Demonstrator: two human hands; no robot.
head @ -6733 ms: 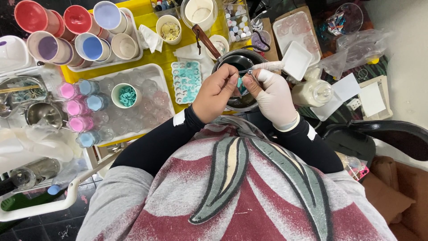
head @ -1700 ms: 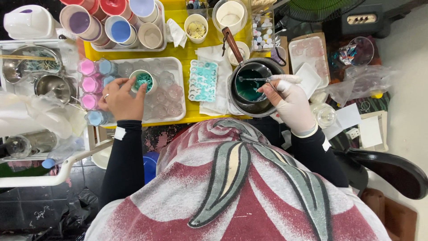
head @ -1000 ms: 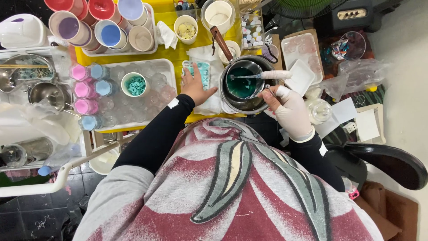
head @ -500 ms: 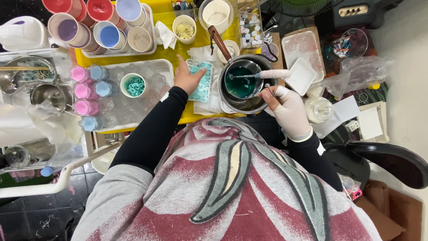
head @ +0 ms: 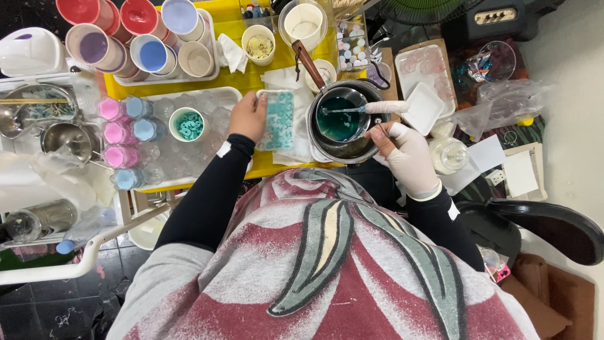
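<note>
Left hand [head: 247,116]: bare, with a black sleeve; fingers closed on the left edge of the teal mould tray [head: 279,119], which lies on white paper on the yellow bench [head: 251,79].
Right hand [head: 409,154]: in a white glove, fingers gripping a white dropper [head: 377,107] whose tip reaches over the pot.
Metal pot [head: 343,123]: one, with a wooden handle, holding teal liquid, just right of the mould tray.
Small cup of teal pieces [head: 187,123]: one, standing in the clear tray [head: 207,101] left of the left hand.
Small bottles: about seven, pink and blue, along the clear tray's left side.
Large cups: about five at the top left, red, purple, blue and beige.
Open room: little; things crowd the bench edge to edge, and the pot sits at its near edge.
</note>
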